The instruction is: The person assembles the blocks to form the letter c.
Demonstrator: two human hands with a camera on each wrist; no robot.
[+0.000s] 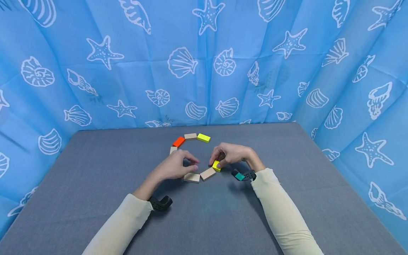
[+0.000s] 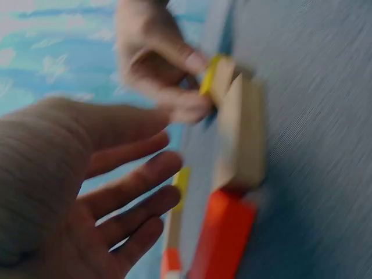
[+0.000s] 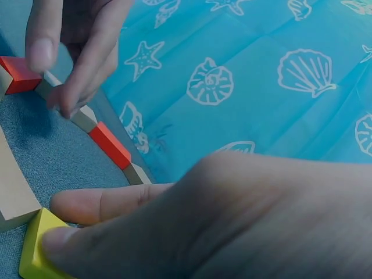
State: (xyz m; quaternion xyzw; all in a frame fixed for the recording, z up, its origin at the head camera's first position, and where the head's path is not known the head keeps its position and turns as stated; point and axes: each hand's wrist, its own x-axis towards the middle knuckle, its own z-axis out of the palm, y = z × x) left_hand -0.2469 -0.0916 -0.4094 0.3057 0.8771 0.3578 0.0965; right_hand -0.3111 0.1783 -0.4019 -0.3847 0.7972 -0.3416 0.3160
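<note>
My right hand (image 1: 234,154) pinches a small yellow block (image 1: 216,165) between thumb and fingers, low at the table. That block's end meets a plain wooden block (image 1: 208,174), which continues into a second wooden block (image 1: 191,177) on its left. Above the left part of this curved row hovers my left hand (image 1: 175,164), its fingers spread and nothing in them. In the left wrist view a red block (image 2: 224,232) adjoins the row below that hand. The right wrist view shows the thumb pressed on the yellow block (image 3: 35,247).
Across the far side the ring of blocks goes on: a wooden block (image 1: 173,149), an orange-red block (image 1: 179,142), another wooden block (image 1: 190,136) and a bright yellow block (image 1: 203,137). A grey cloth covers the table (image 1: 95,184). Behind it hangs a blue shell-print curtain (image 1: 137,71).
</note>
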